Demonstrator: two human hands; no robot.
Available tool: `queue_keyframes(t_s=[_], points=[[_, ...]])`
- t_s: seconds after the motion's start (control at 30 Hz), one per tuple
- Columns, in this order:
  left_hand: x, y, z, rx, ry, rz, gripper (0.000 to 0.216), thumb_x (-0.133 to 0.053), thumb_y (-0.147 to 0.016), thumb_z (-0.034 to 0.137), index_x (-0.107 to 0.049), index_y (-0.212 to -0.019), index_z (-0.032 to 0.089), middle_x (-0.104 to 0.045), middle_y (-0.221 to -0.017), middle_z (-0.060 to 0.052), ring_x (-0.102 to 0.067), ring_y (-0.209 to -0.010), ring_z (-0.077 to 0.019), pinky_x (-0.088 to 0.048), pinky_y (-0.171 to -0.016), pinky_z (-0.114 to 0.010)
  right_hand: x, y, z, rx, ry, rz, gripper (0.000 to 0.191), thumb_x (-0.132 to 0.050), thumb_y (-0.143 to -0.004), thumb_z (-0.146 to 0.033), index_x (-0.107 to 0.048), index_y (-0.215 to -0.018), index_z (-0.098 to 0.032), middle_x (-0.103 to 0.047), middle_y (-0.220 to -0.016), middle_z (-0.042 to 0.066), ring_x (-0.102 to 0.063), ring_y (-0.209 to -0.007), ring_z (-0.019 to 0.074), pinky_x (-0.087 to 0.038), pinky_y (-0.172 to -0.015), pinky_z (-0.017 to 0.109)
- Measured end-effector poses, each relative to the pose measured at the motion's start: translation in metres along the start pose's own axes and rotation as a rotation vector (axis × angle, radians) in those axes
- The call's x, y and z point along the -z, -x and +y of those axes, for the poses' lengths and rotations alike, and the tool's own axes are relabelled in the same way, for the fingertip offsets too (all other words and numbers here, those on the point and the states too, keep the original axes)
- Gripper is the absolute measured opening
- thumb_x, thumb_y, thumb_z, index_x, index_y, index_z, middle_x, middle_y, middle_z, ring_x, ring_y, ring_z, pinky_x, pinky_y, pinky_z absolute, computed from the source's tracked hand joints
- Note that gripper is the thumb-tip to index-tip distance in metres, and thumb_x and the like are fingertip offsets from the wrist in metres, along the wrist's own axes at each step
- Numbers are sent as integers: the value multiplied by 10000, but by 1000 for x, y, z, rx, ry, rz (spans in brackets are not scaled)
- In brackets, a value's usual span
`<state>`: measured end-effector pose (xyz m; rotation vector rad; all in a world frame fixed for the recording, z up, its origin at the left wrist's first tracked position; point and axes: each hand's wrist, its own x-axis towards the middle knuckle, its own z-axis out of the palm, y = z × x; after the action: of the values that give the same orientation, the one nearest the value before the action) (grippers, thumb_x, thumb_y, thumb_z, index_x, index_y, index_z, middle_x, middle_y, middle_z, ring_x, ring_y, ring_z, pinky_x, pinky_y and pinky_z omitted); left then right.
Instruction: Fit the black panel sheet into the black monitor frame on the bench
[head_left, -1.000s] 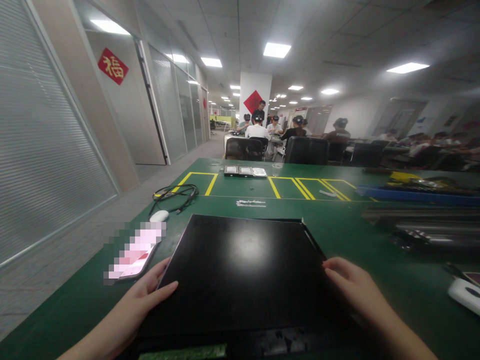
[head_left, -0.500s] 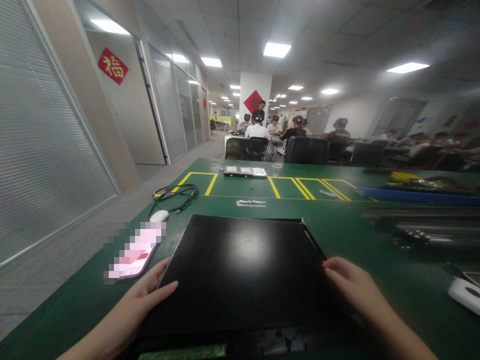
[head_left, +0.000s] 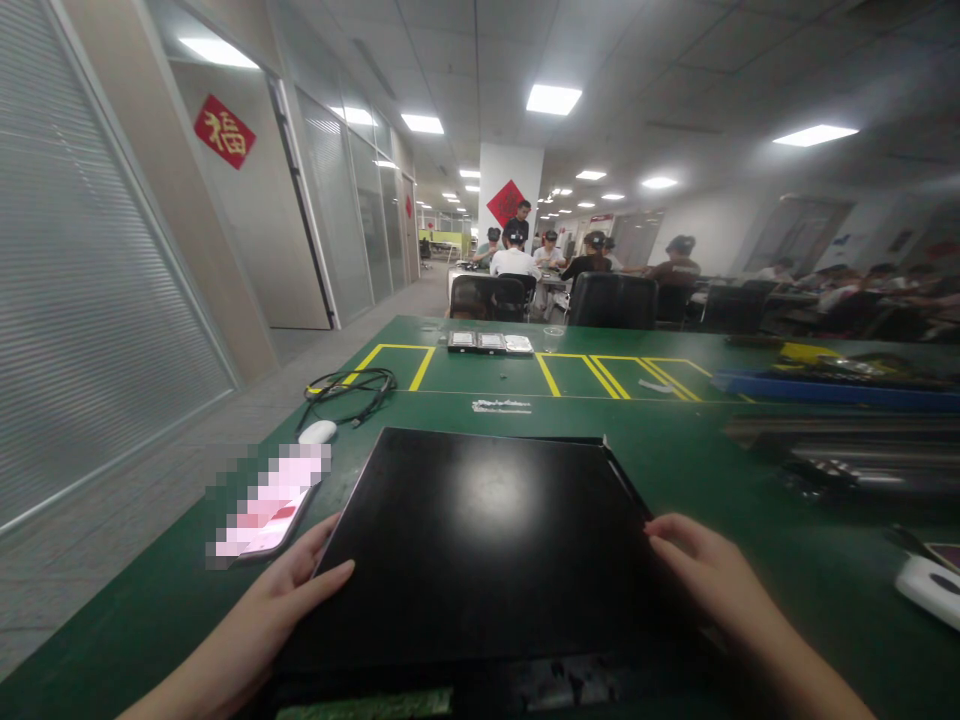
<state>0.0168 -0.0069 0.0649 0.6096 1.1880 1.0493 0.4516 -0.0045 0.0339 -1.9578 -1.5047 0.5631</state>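
Note:
A flat black metal case [head_left: 480,540] lies on the green table [head_left: 675,460] right in front of me. My left hand [head_left: 289,585] grips its left edge, thumb lying on the top and fingers under the side. On the opposite side my right hand [head_left: 709,580] clasps the right edge with the fingers curled over it. A strip of green circuit board [head_left: 367,705] shows at the case's near end.
A phone [head_left: 266,520] lies left of the case, with a white mouse [head_left: 318,432] and a coiled black cable [head_left: 352,385] beyond. Three drives [head_left: 490,343] sit by yellow floor-tape lines. Dark rails [head_left: 847,440] and a white device [head_left: 930,590] lie at right. Several seated people work at far tables.

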Motion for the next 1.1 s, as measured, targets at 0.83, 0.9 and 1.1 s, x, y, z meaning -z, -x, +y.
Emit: queue_keyframes(t_s=[0.83, 0.9, 1.1], points=[[4, -7, -5, -42, 15, -2, 978, -853, -636, 235, -355, -1474, 310, -695, -1263, -86, -665, -1075, -350, -515, -975, -429, -2, -1, 5, 9, -49, 9, 278, -553, -727, -453, -721, -820, -252, -690, -691, 10, -605, -618, 196, -458, -588, 296], [6, -8, -5, -36, 11, 1, 942, -842, -653, 233, -370, -1466, 295, -688, -1275, -87, -631, -1127, -344, -500, -994, -417, -1, -1, 5, 12, -45, 1, 284, -546, -734, -457, -718, -829, -251, -686, -684, 8, -605, -621, 196, -460, -595, 298], [8, -7, -6, -61, 10, -23, 893, -829, -671, 227, -397, -1449, 305, -655, -1322, -73, -609, -1159, -338, -502, -994, -399, -2, 0, 5, 28, -19, 25, 278, -545, -738, -467, -713, -812, -258, -671, -652, 6, -608, -627, 202, -458, -587, 296]])
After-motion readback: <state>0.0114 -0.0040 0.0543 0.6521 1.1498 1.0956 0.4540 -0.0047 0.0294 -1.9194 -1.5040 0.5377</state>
